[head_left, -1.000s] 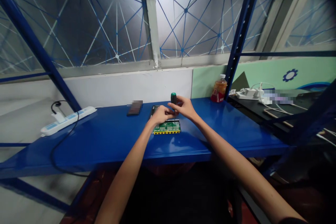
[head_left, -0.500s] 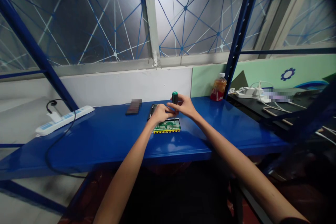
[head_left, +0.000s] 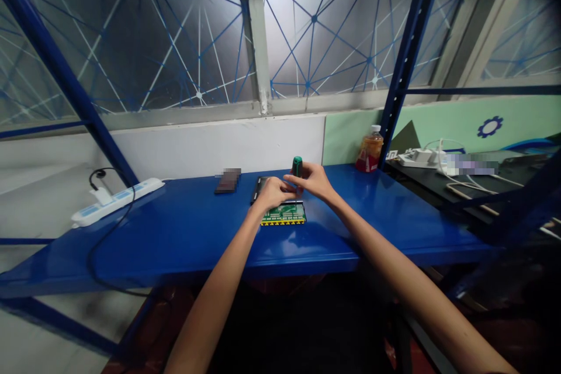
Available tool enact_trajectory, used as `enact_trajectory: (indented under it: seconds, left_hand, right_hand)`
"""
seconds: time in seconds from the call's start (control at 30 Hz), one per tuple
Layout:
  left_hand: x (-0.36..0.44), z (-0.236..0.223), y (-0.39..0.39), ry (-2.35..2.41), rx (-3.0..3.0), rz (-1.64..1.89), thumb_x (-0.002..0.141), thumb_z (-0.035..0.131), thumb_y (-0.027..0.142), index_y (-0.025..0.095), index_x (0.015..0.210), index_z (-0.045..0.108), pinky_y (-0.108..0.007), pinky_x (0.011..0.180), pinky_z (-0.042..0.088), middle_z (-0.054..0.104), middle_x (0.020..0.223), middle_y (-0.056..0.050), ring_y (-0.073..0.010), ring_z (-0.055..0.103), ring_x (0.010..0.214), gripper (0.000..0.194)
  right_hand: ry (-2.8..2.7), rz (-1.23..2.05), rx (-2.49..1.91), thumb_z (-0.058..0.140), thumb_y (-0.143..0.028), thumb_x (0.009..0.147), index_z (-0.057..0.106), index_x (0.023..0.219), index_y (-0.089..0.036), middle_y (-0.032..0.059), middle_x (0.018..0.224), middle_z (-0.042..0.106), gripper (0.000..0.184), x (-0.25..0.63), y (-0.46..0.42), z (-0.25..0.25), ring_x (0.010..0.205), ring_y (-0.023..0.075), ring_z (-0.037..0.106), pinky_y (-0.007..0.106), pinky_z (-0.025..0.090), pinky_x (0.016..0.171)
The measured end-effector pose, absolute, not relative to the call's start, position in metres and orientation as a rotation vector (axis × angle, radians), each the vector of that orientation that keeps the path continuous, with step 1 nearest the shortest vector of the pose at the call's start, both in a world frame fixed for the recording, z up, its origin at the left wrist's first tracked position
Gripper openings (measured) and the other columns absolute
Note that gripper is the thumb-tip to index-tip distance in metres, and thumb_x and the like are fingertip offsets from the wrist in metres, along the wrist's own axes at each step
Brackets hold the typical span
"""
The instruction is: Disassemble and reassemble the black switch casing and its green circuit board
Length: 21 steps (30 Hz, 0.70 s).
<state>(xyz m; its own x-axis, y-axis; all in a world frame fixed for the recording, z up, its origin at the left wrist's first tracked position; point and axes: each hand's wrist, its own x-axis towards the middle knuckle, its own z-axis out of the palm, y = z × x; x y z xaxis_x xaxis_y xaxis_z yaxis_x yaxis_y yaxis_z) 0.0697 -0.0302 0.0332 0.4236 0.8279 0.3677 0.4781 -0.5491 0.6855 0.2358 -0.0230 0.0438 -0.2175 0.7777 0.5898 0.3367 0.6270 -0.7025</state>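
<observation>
A screwdriver (head_left: 297, 166) with a green and black handle stands upright in the fingers of my right hand (head_left: 317, 180). Its thin shaft points down at the far right part of a green circuit board (head_left: 287, 212), which has a row of yellow connectors along its near edge. My left hand (head_left: 272, 193) is over the board's far left part, its fingers closed together beside the shaft. Whatever those fingertips pinch, if anything, is hidden. Behind the left hand, a black casing (head_left: 256, 190) shows in part.
On the blue table (head_left: 184, 234), a dark flat object (head_left: 228, 182), partly blurred, lies at the back. A white power strip (head_left: 118, 201) with a black cable is at the left. A drink bottle (head_left: 369, 151) stands at the back right, near a blue post (head_left: 405, 58).
The view has shifted slightly, so everything sits a little further right and lower. Both hands and the screwdriver keep nearly the same place over the circuit board.
</observation>
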Motion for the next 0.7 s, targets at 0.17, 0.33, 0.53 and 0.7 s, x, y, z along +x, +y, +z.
enact_trajectory:
  seconds: [0.17, 0.33, 0.53, 0.7]
  left_hand:
    - [0.069, 0.035, -0.030, 1.046, 2.184, 0.969, 0.070, 0.072, 0.025, 0.013, 0.076, 0.078, -0.026, 0.065, 0.048, 0.075, 0.073, -0.007, -0.0199, 0.068, 0.071, 0.015]
    - [0.067, 0.033, -0.024, 0.896, 2.129, 0.900, 0.074, 0.069, 0.023, 0.012, 0.082, 0.077, -0.029, 0.075, 0.051, 0.075, 0.081, -0.008, -0.0202, 0.068, 0.079, 0.016]
    - [0.065, 0.029, -0.020, 0.958, 2.070, 0.935, 0.068, 0.073, 0.022, 0.011, 0.075, 0.077, -0.029, 0.068, 0.050, 0.074, 0.073, -0.007, -0.0202, 0.067, 0.071, 0.014]
    - [0.066, 0.025, -0.019, 0.960, 2.028, 0.994, 0.065, 0.074, 0.023, 0.010, 0.074, 0.076, -0.028, 0.067, 0.049, 0.073, 0.071, -0.006, -0.0192, 0.066, 0.069, 0.015]
  right_hand:
    - [-1.838, 0.532, -0.906, 0.066, -0.051, 0.075, 0.061, 0.069, -0.018, -0.0002, 0.059, 0.056, 0.034, 0.236, -0.022, 0.041, 0.054, 0.0125, 0.048, 0.026, 0.035, 0.048]
    - [-1.814, 0.519, -0.901, 0.065, -0.051, 0.076, 0.062, 0.071, -0.017, 0.0005, 0.060, 0.056, 0.034, 0.236, -0.021, 0.040, 0.056, 0.0131, 0.049, 0.027, 0.034, 0.049]
    - [-1.838, 0.514, -0.875, 0.067, -0.048, 0.075, 0.060, 0.068, -0.018, -0.0003, 0.061, 0.056, 0.032, 0.235, -0.022, 0.041, 0.057, 0.0121, 0.047, 0.026, 0.035, 0.051]
    - [-1.823, 0.554, -0.848, 0.068, -0.047, 0.075, 0.061, 0.072, -0.017, 0.0001, 0.063, 0.058, 0.031, 0.235, -0.019, 0.039, 0.057, 0.0121, 0.050, 0.026, 0.037, 0.052]
